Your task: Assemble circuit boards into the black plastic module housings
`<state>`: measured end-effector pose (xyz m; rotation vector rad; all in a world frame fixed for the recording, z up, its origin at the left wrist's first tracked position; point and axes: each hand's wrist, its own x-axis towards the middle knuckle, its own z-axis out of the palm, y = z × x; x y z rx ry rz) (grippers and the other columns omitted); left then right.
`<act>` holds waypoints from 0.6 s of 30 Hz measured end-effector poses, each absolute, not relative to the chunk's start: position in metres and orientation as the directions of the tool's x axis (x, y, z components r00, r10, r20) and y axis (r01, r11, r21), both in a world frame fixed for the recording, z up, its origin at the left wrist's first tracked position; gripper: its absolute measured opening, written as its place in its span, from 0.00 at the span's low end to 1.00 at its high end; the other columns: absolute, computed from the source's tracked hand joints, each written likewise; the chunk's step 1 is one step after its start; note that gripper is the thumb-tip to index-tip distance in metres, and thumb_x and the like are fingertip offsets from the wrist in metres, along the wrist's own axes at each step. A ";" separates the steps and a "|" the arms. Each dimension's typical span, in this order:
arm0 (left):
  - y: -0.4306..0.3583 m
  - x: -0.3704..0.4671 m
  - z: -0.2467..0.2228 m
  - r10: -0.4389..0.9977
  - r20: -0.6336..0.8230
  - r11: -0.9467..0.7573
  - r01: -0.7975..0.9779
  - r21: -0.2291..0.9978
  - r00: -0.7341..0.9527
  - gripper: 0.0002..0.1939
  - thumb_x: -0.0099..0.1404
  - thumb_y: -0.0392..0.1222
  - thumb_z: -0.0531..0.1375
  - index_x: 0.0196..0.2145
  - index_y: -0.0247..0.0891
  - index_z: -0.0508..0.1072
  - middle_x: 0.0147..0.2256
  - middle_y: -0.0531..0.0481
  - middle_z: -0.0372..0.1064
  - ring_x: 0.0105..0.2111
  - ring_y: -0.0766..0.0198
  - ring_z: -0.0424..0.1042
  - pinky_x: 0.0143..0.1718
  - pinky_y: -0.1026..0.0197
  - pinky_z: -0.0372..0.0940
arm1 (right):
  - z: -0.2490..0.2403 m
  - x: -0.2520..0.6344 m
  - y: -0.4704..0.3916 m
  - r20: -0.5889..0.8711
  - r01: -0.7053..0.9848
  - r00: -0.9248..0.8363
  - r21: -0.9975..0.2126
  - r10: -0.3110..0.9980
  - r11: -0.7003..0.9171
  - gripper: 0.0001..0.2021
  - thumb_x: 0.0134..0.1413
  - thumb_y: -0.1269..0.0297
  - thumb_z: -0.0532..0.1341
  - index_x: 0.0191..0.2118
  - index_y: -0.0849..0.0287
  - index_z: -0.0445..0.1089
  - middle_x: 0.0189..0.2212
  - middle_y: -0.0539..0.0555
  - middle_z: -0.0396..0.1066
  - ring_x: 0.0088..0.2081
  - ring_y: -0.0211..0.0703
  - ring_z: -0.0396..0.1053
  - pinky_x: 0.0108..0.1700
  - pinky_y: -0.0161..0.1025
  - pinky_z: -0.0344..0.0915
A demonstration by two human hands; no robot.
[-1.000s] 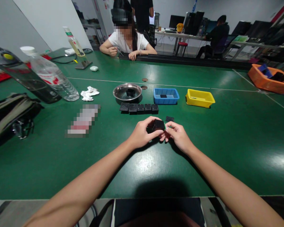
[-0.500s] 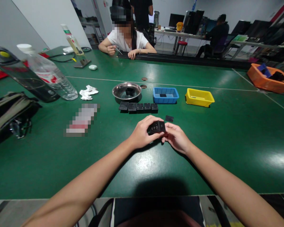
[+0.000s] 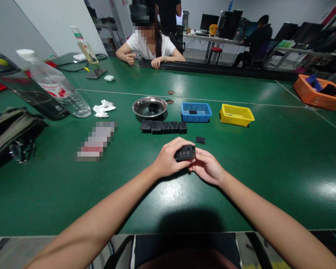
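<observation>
Just above the green table, a small black box [image 3: 184,153] marked "SPD" is held in front of me. My left hand [image 3: 169,157] is closed around its left side, with the thumb along the bottom edge. At its right end, the fingers of my right hand [image 3: 208,166] grip the same box; some fingertips are hidden behind it. A flat black piece [image 3: 200,140] lies on the table just beyond my right hand. Farther off, several black boxes [image 3: 165,127] stand in a row in front of a steel bowl [image 3: 137,112], which has a black part [image 3: 153,107] inside.
Behind the row stand a blue tray [image 3: 201,118] with a black piece in it and a yellow tray [image 3: 235,120]. Crumpled tissue [image 3: 103,108], a water bottle [image 3: 61,89] and a dark bag [image 3: 14,138] are at left. An orange basket [image 3: 316,98] sits far right. A person [image 3: 154,48] sits opposite.
The black box has turned in my hands so its "SPD" face points more toward me. My right hand has shifted slightly down and left along it.
</observation>
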<state>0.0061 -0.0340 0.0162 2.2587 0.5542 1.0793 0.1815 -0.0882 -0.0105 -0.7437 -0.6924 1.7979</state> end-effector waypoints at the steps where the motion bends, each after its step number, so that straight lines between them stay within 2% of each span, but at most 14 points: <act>1: -0.034 0.006 0.017 0.582 0.563 -0.751 0.123 0.649 0.587 0.17 0.62 0.41 0.68 0.48 0.37 0.74 0.43 0.44 0.76 0.44 0.57 0.76 0.47 0.55 0.70 | -0.010 0.181 -0.088 -0.166 -0.586 -0.289 -0.748 0.943 -0.311 0.10 0.53 0.62 0.70 0.38 0.61 0.73 0.27 0.50 0.72 0.27 0.35 0.69 0.29 0.32 0.69; 18: -0.036 0.007 0.019 0.660 0.515 -0.682 0.147 0.717 0.548 0.16 0.62 0.47 0.69 0.44 0.37 0.75 0.42 0.44 0.77 0.42 0.57 0.76 0.48 0.55 0.69 | -0.009 0.180 -0.089 -0.139 -0.563 -0.314 -0.769 0.939 -0.302 0.16 0.48 0.54 0.73 0.36 0.60 0.73 0.25 0.50 0.73 0.25 0.37 0.71 0.28 0.33 0.67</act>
